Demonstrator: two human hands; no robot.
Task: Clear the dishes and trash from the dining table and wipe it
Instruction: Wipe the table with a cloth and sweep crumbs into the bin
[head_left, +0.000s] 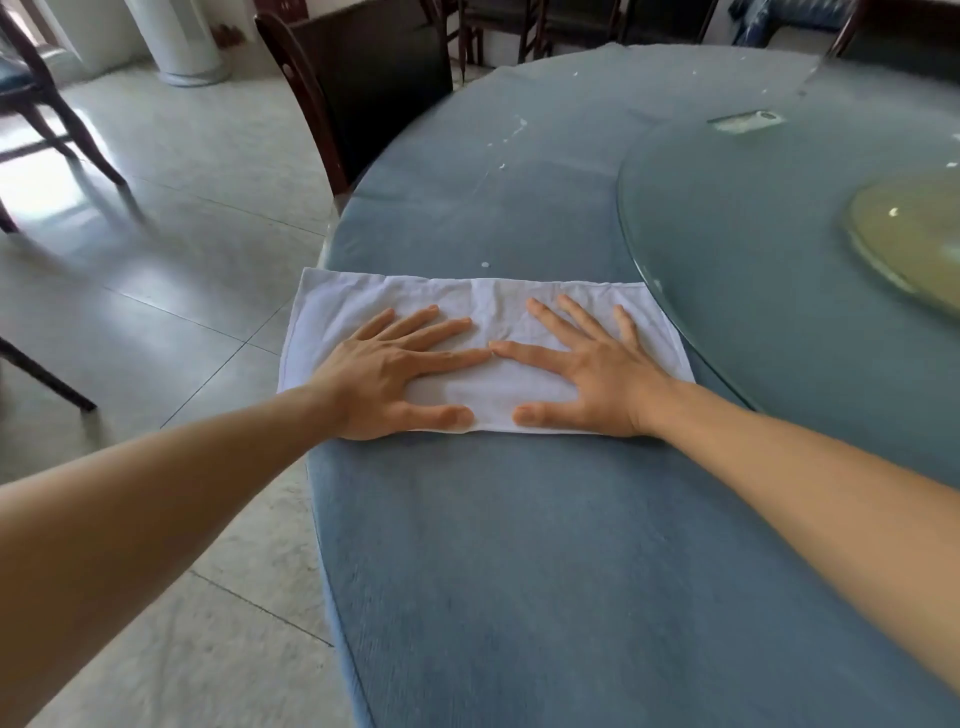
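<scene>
Both hands lie flat on a white cloth (488, 353) with fingers spread, holding nothing. The left hand (395, 379) and right hand (587, 374) touch at one fingertip. The cloth lies near the edge of the blue table (519, 545), beside a glass turntable (779, 249).

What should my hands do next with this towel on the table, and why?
Probably push the white towel forward, away from you, with the left hand and right hand both pressed flat on it. White specks lie just beyond its far edge on the blue tablecloth, so that stretch looks unwiped.
</scene>
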